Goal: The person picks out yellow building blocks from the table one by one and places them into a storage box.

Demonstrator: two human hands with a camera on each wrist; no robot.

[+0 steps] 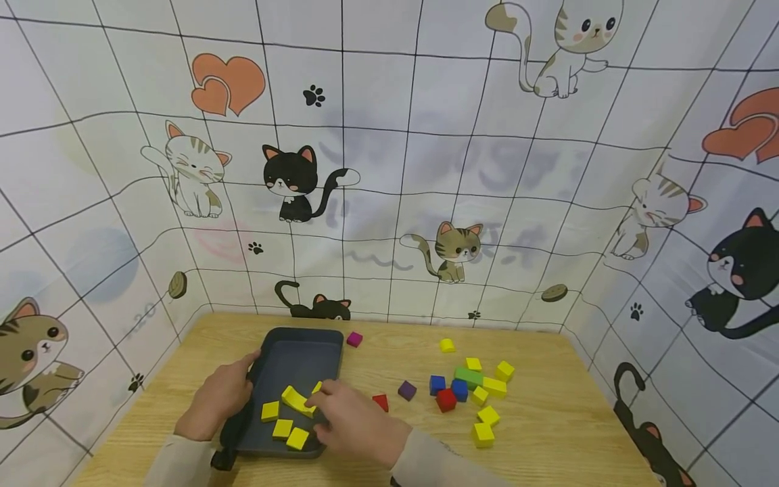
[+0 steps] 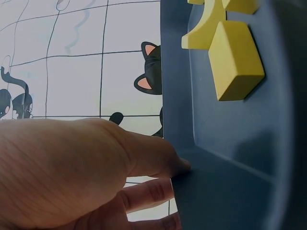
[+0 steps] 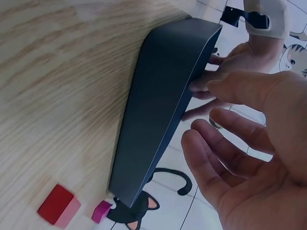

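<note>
At the near end of the grey tray (image 1: 298,355), on the left of the table, lie three separate yellow blocks: one nearest on the right (image 1: 297,439), one just beside it (image 1: 282,429), and one farther left (image 1: 270,411). The right hand (image 1: 359,419) reaches in across the tray's right wall, its fingers loosely bent and a gap between thumb and fingertips, with nothing seen in its grasp. Just by its fingertips lie a yellow arch-shaped block (image 1: 295,400) and another yellow block (image 1: 317,387), partly hidden. The left hand (image 1: 222,392) grips the tray's left wall, thumb over the rim and fingers outside.

Right of the tray, the wooden table (image 1: 554,419) holds two near yellow blocks (image 1: 483,435), then a red block (image 1: 380,403) and a purple cube (image 1: 407,390). Farther right is a cluster: a red cube (image 1: 446,400), two blue cubes (image 1: 437,385), a green block (image 1: 468,377) and more yellow blocks (image 1: 494,387). A rounded yellow block (image 1: 447,345) lies beyond the cluster, and a magenta block (image 1: 355,339) sits beside the tray's far right corner. Behind hangs a cat-printed backdrop (image 1: 377,162).
</note>
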